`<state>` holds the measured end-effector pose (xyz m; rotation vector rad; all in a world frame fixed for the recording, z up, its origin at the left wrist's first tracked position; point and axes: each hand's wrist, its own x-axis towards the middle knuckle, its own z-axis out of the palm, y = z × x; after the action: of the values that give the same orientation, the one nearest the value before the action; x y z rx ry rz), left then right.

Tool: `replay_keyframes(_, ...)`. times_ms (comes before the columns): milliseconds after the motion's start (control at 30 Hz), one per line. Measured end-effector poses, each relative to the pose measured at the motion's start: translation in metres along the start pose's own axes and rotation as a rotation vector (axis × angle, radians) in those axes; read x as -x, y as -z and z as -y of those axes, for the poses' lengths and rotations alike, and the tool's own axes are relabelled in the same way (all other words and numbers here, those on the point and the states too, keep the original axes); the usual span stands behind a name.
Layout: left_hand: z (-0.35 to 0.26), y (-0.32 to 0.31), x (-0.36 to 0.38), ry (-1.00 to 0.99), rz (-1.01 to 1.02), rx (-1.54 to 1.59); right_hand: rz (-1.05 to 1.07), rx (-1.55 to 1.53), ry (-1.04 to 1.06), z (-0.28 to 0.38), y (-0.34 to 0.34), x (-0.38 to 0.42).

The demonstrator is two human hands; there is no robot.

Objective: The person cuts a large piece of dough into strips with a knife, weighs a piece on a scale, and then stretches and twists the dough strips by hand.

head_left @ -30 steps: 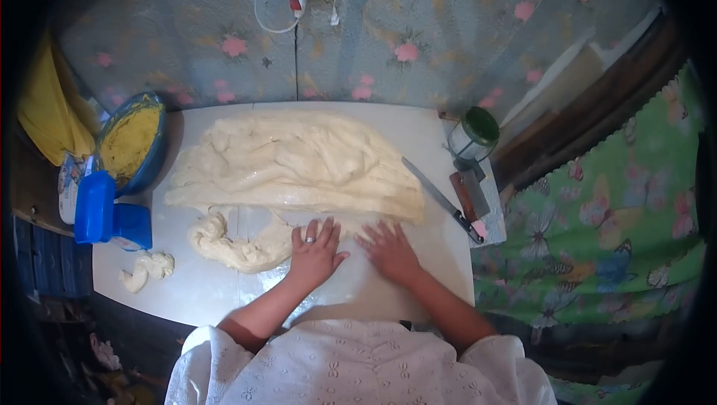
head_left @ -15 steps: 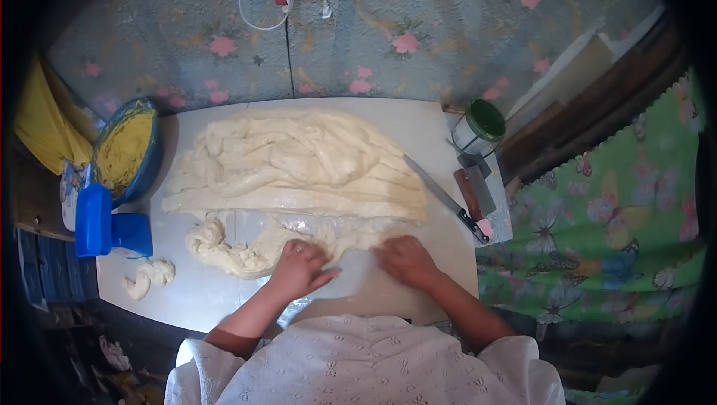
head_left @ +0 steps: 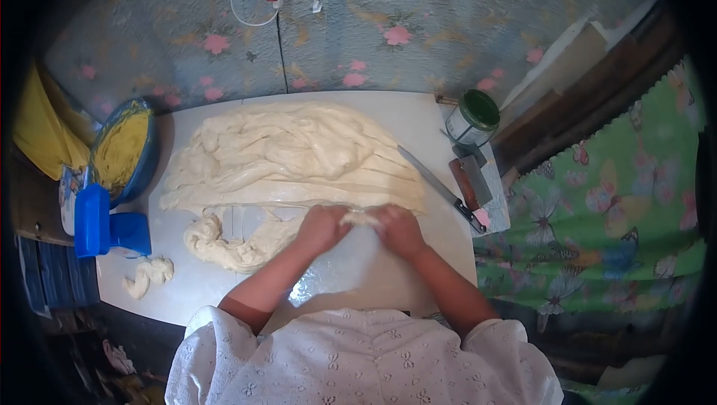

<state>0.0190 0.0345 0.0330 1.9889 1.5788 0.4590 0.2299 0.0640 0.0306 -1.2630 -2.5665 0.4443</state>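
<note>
A big heap of pale dough [head_left: 291, 155] in long folded strands covers the far half of a white board [head_left: 336, 285]. In front of it a twisted rope of dough [head_left: 231, 244] runs leftward. My left hand [head_left: 323, 227] and my right hand [head_left: 397, 229] meet at the rope's right end, fingers curled around a piece of dough [head_left: 361, 218] between them. A small lump of dough [head_left: 148, 274] lies apart near the board's front left corner.
A blue bowl of yellow filling [head_left: 121, 149] and a blue plastic container [head_left: 101, 226] sit at the left. At the right lie a long knife [head_left: 441, 190], a scraper [head_left: 470, 179] and a green-lidded jar [head_left: 472, 117]. A green butterfly cloth [head_left: 627, 211] hangs at right.
Both hands lay flat and apart on the dough a second ago. They have since drawn together and forward, curling around the dough's right end beside the big heap.
</note>
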Motion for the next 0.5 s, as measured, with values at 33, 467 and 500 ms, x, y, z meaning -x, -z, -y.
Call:
replay_keyframes(33,-0.005,0.016,-0.007,0.207,0.048,0.296,-0.009,0.0,-0.001,-0.004,0.002,-0.004)
replay_keyframes(467,-0.01,-0.003,0.051,-0.023,-0.083,-0.11,0.123,-0.05,-0.22,0.01,0.029,0.063)
replay_keyframes(500,-0.015,-0.009,0.058,-0.112,-0.139,-0.256,0.013,0.125,-0.138,0.013,0.028,0.066)
